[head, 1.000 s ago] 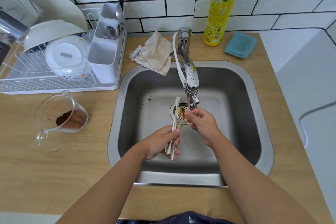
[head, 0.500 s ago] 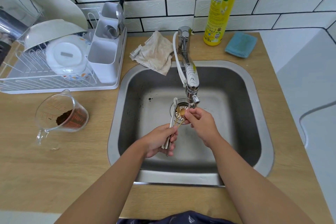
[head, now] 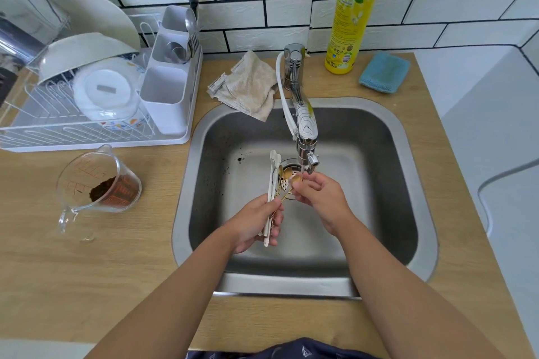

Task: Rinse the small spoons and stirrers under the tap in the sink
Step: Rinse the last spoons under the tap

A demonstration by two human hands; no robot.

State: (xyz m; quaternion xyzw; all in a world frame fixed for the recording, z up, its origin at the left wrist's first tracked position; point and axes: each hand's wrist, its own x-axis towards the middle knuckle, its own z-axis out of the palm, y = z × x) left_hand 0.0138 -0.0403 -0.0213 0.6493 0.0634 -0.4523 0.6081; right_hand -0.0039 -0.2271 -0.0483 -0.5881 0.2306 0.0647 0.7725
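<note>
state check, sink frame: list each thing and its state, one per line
tap: running, thin stream
spoons and stirrers: bundled, bowls near the stream
left hand: grip shut on the bundle
right hand: fingers pinching a spoon bowl
measuring jug: upright, brown grounds inside
cloth: crumpled, overhanging sink rim

Two hands work over one sink [head: 186, 183]: the left hand [head: 256, 221] and the right hand [head: 319, 198]. The left holds two white stirrers [head: 272, 181] and at least two small gold spoons [head: 287, 181]; the exact spoon count is unclear. On the worktop [head: 122, 265]: one measuring jug [head: 96, 183], one dish rack [head: 87, 131], one beige cloth [head: 248, 87], one blue cloth [head: 385, 73], one detergent bottle [head: 353, 14]. One tap [head: 303, 119].
</note>
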